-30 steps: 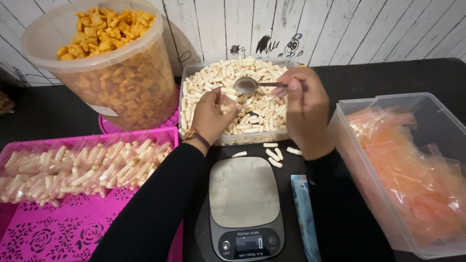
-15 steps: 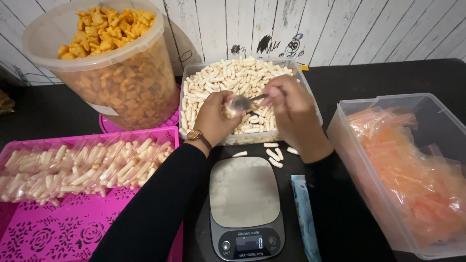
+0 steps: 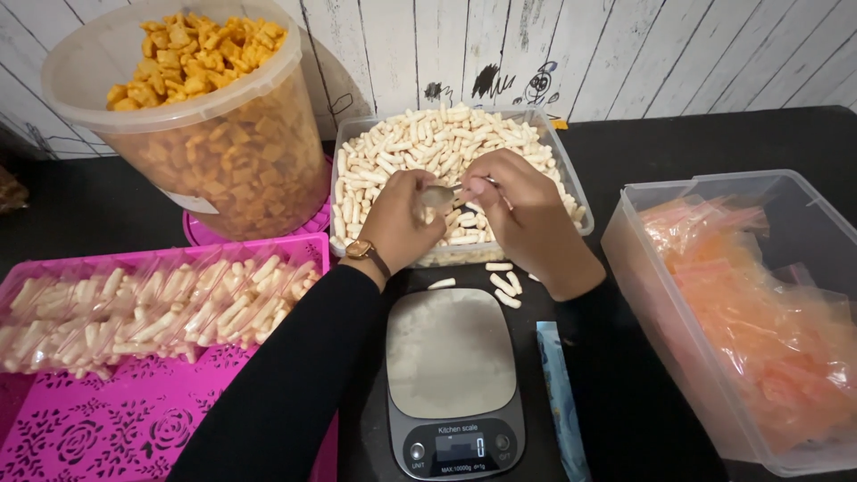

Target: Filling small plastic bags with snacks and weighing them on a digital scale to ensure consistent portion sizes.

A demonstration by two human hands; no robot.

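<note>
Black tabletop against white planks. My right hand (image 3: 527, 214) pinches a metal spoon (image 3: 439, 195) over the clear tub (image 3: 571, 192) of pale snack sticks (image 3: 420, 143); my left hand (image 3: 397, 219), fingers curled, meets the spoon bowl. Kitchen scale (image 3: 451, 379) sits just below; 1 pink tray (image 3: 134, 419) lies left.

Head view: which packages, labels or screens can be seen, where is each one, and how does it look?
Scale screen: bottom centre, on the grey kitchen scale, small dark rectangle.
Filled clear bags: left, on the pink tray, holding pale snack sticks.
Blue sachet: right of the scale, long and narrow.
White label: on the round tub of orange crackers.
Orange bags: right, in a clear box.
</note>
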